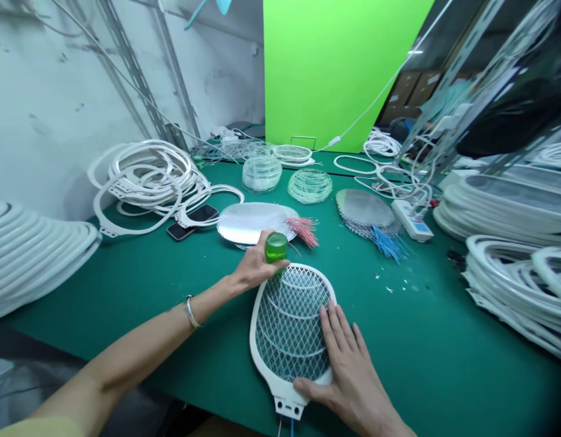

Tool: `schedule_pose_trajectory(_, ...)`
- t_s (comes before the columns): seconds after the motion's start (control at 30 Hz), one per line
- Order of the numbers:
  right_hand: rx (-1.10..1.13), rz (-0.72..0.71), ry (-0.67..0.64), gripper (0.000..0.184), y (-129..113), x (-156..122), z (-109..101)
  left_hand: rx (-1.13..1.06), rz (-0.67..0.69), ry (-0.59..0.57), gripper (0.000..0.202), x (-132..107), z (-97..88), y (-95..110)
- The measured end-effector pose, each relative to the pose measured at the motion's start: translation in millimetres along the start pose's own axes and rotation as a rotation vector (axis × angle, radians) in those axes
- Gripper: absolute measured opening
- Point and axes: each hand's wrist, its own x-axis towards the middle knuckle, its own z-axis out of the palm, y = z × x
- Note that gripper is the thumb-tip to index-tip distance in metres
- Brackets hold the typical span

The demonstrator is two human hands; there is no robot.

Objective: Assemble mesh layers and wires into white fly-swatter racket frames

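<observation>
A white oval racket head with metal mesh [292, 328], like that of an electric fly swatter, lies flat on the green table in front of me. A pink and a blue wire come out at its near end. My left hand [258, 262] grips a green hammer with a translucent head [276, 247] over the far left rim; the hammer's handle is hidden. My right hand [348, 364] lies spread on the right side of the racket head, its fingers on the rim and its thumb near the neck.
Behind the racket head lie mesh sheets with pink wires [303, 230] and a mesh stack with blue wires [385, 243]. White frames [148, 176] and a phone [203, 213] are at left. A power strip [412, 221] and stacked frames [512, 206] stand at right.
</observation>
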Motion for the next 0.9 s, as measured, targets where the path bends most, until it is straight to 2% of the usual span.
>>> schedule_pose_trajectory(0.07,0.012,-0.009,0.001,0.117,-0.2,0.2,-0.8,-0.050,0.081,0.027,0.063,6.7,7.7,3.4)
schedule_pose_trajectory(0.13,0.014,-0.005,-0.010,0.117,-1.1,0.6,-2.6,-0.060,0.161,0.003,0.066,11.8,17.4,7.8)
schedule_pose_trajectory(0.23,0.030,0.027,-0.071,0.118,-4.6,0.9,-7.5,-0.045,0.148,-0.084,0.061,18.0,33.5,16.2)
schedule_pose_trajectory(0.4,0.038,0.055,-0.143,0.121,-11.9,1.0,-19.0,-0.148,0.229,-0.110,0.066,26.0,60.2,29.8)
schedule_pose_trajectory(0.5,0.046,0.050,-0.152,0.122,-12.0,1.3,-22.7,-0.126,0.141,-0.215,0.065,28.6,73.2,33.4)
schedule_pose_trajectory(0.57,0.051,0.041,-0.141,0.123,-10.6,1.9,-22.3,-0.195,0.077,-0.196,0.065,27.7,78.9,36.7)
schedule_pose_trajectory(0.67,0.048,0.026,-0.119,0.125,-9.3,2.7,-18.3,-0.282,0.142,-0.171,0.067,20.9,85.1,43.6)
schedule_pose_trajectory(0.73,0.040,0.007,-0.097,0.125,-9.7,2.2,-15.4,-0.207,0.193,-0.253,0.065,15.6,88.7,47.1)
schedule_pose_trajectory(0.8,0.029,-0.020,-0.072,0.127,-8.8,1.0,-15.0,-0.174,0.159,-0.326,0.063,12.8,89.9,48.7)
schedule_pose_trajectory(0.83,0.025,-0.038,-0.056,0.128,-6.7,0.8,-16.3,-0.224,0.115,-0.317,0.062,12.3,88.7,48.9)
schedule_pose_trajectory(0.9,0.029,-0.101,-0.008,0.122,3.1,2.8,-22.4,-0.426,0.031,-0.229,0.062,11.2,81.1,48.6)
